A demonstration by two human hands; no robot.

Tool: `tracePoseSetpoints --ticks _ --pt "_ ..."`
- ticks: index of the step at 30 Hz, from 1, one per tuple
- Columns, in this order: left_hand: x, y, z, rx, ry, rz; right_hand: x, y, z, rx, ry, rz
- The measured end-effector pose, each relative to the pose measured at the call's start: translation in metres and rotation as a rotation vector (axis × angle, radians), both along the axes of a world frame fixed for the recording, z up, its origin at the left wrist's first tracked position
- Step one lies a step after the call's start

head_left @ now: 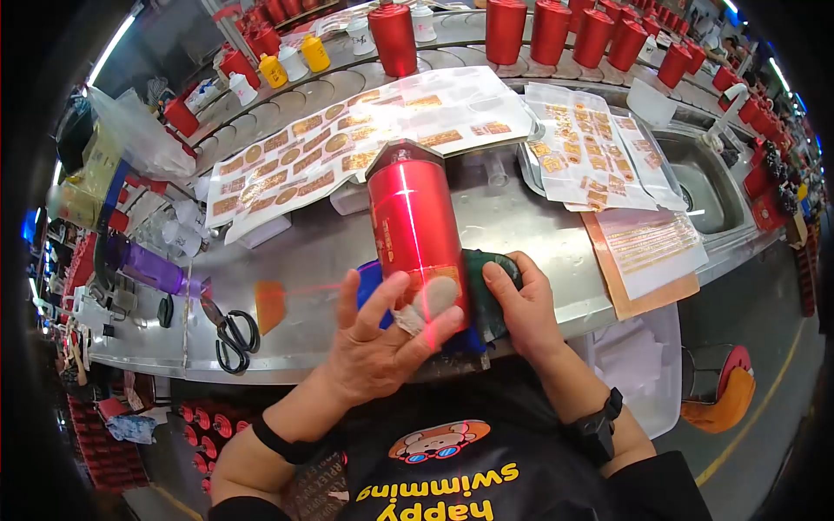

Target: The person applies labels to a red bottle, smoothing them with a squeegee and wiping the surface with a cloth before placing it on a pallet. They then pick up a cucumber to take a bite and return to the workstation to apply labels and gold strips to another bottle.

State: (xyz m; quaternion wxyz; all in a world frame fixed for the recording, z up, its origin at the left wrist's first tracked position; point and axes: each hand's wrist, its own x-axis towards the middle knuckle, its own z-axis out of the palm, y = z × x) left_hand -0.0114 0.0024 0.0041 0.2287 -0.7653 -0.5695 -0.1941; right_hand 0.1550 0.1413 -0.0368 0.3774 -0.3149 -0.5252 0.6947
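Observation:
A glossy red bottle [417, 213] with a dark cap-like end lies pointing away from me over the metal table, and a red laser line runs along it. My left hand [373, 343] is spread at its near left side, with a whitish pad or wrapped fingertip [434, 298] against the lower part of the bottle. My right hand [526, 308] is at the right of the bottle, its fingers around a dark green cloth-like piece [488, 291]. Blue cloth [369, 291] shows under the bottle. What supports the bottle underneath is hidden.
Sheets of gold stickers [304, 161] lie beyond the bottle, with more sheets [582, 143] at the right. Black-handled scissors [233, 334] and an orange piece [270, 306] lie at left. Red bottles [506, 33] line a conveyor [330, 80] behind. A sink [708, 187] is at right.

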Motion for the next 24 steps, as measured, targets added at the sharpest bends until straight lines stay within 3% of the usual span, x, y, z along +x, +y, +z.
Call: tracePoseSetpoints --ticks 5,8,18,24 --pt "-0.001 0.024 0.016 -0.095 0.057 -0.177 -0.001 0.003 -0.005 0.002 0.011 0.012" --pt "0.007 0.034 0.025 -0.166 0.218 -0.146 -0.002 0.004 -0.009 0.011 0.014 0.014" --pt "-0.018 0.052 0.045 -0.226 -0.06 -0.214 0.0 0.004 -0.001 0.098 -0.052 0.031" --pt "-0.02 0.045 0.041 -0.243 -0.061 -0.224 0.0 0.005 -0.005 0.068 -0.061 0.034"
